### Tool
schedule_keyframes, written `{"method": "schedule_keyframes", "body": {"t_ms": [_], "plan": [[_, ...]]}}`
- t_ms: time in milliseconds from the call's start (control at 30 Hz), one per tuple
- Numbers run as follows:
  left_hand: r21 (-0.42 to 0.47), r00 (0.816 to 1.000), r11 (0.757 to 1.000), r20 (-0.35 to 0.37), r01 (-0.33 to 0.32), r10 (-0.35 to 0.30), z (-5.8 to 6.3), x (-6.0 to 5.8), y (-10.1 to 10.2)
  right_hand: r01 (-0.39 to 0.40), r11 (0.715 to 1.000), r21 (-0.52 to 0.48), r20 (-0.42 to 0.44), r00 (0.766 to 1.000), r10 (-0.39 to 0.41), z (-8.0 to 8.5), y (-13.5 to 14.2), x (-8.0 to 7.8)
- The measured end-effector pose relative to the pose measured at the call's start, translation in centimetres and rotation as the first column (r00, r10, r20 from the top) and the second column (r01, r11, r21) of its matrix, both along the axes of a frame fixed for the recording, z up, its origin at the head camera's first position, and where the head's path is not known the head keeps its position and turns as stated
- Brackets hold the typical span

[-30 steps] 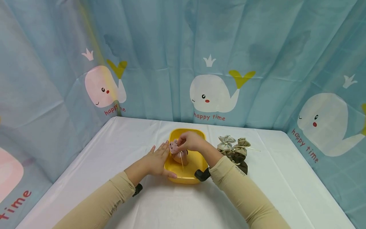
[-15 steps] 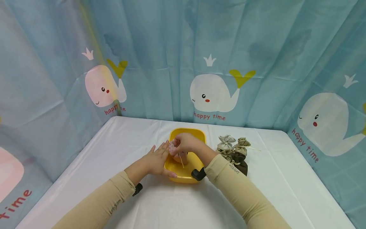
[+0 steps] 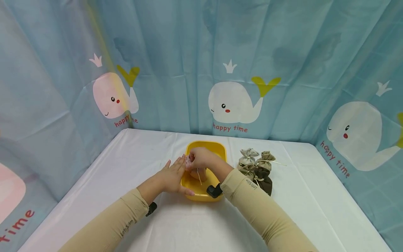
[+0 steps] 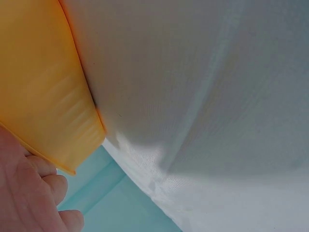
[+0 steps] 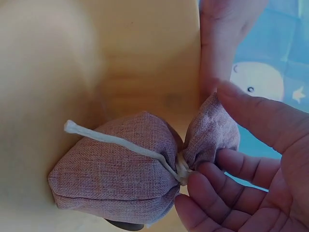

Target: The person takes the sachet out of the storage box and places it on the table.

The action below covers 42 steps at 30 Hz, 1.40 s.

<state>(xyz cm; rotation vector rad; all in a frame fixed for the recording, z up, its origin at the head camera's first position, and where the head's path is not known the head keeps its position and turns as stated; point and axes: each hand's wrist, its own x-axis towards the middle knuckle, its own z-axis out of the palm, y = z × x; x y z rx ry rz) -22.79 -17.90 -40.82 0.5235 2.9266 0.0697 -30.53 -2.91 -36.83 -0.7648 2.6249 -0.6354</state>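
Observation:
A pink drawstring pouch point(image 5: 116, 164) with a pale cord sits inside the yellow plastic basin point(image 3: 201, 198), near its left wall. My right hand point(image 3: 201, 157) pinches the gathered neck of the pouch between thumb and fingers; the right wrist view shows the cord tied below the fingertips. Against the basin's left side lies my left hand point(image 3: 170, 179), fingers spread and straight along the rim, thumb at the front corner. In the left wrist view its fingertips touch the basin's edge. A small dark edge point(image 5: 124, 225) shows beneath the pouch; what it is cannot be told.
Right of the basin stand several drawstring pouches: a white one point(image 3: 248, 155), a khaki one point(image 3: 266, 157) and brown ones, including a dark brown pouch point(image 3: 266, 185). A white cloth point(image 3: 195, 227) covers the table. Behind hangs a blue whale-print curtain point(image 3: 176, 70).
My right hand has shifted slightly left with the pouch's neck, toward the basin's left wall. My left hand has stayed in place.

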Motion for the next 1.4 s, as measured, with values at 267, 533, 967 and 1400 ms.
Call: {"method": "schedule_keyframes", "body": {"t_ms": [267,533,967,1400], "plan": [[0.014,1.0,1.0,0.015,-0.01,0.01,0.0,0.0,0.1,-0.011,0.998,0.056,-0.033,0.999,0.012,0.0,-0.3,0.1],[0.004,1.0,1.0,0.001,-0.004,0.004,0.2,0.0,0.2,-0.003,0.998,0.067,-0.061,0.998,0.007,0.0,-0.5,0.3],[-0.009,1.0,1.0,0.002,0.002,-0.002,0.1,0.0,0.2,-0.014,1.0,-0.023,0.006,1.0,0.015,0.6,1.0,0.1],[0.006,1.0,1.0,0.023,-0.015,0.015,0.1,-0.2,0.1,-0.124,0.992,0.011,-0.143,0.982,0.124,1.5,3.7,-0.9]]}}
